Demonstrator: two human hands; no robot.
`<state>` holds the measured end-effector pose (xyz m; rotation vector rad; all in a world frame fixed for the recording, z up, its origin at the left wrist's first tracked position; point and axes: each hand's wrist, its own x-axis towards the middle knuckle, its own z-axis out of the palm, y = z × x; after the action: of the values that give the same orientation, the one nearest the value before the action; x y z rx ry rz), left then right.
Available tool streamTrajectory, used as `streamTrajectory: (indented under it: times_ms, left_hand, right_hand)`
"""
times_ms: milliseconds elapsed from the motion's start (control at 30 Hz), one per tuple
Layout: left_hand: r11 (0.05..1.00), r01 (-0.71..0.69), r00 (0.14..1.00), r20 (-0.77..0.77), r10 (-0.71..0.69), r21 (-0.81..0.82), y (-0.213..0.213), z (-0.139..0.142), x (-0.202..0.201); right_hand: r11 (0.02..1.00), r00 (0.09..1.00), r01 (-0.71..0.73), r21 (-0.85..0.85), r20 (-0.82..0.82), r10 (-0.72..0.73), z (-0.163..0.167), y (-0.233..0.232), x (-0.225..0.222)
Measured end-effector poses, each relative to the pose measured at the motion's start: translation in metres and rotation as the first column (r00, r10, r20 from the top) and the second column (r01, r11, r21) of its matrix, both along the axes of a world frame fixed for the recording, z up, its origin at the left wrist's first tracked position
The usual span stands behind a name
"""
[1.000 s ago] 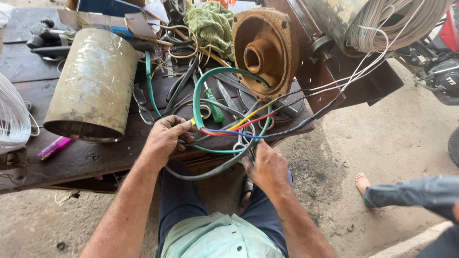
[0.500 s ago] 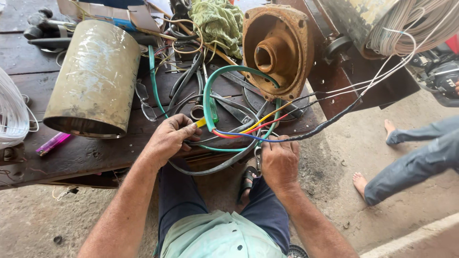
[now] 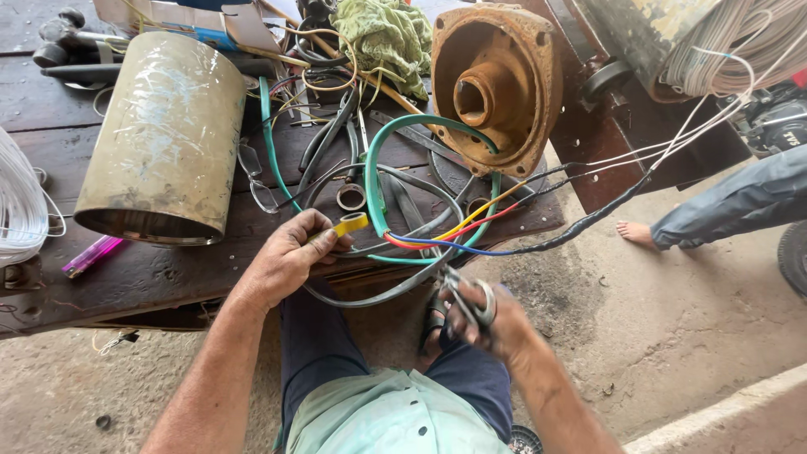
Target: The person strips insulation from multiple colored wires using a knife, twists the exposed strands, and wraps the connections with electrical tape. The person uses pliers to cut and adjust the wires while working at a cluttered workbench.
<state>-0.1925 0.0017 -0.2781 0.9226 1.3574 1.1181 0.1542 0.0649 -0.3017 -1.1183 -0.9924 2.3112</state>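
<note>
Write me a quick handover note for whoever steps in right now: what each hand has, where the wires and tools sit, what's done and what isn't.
Left hand: pinching the yellow-sleeved wire end at the bench edge.
Right hand: closed on the metal scissors, held below the bench, blades toward the wires.
Wires: red, yellow and blue wires fan out of the green cable, which loops over the wooden bench before the rusty motor housing. A black cable runs off to the right.
Done: green sheath is already stripped back; one end is sleeved.
Left: the red and blue ends show no sleeve.
</note>
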Motion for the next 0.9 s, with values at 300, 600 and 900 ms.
streamTrajectory:
  times_ms: [300,600,900]
  left_hand:
    - [0.976,-0.157,0.968,0.174,0.182,-0.149,0.016,0.002,-0.005]
    - [0.965,-0.14,0.952,0.236,0.193,-0.223,0.026,0.005,-0.012]
    - [0.969,-0.124,0.966,0.195,0.167,-0.212,0.025,0.009,-0.005]
  right_hand:
    - [0.992,0.977,-0.099,0.076,-0.184,0.112,-0.093,-0.092,0.106]
    - [0.802,0.963,-0.194,0.564,-0.044,0.264,-0.074,-0.105,0.119]
    - [0.933,0.91,-0.332,0.139,-0.213,0.355,-0.036,-0.071,0.019]
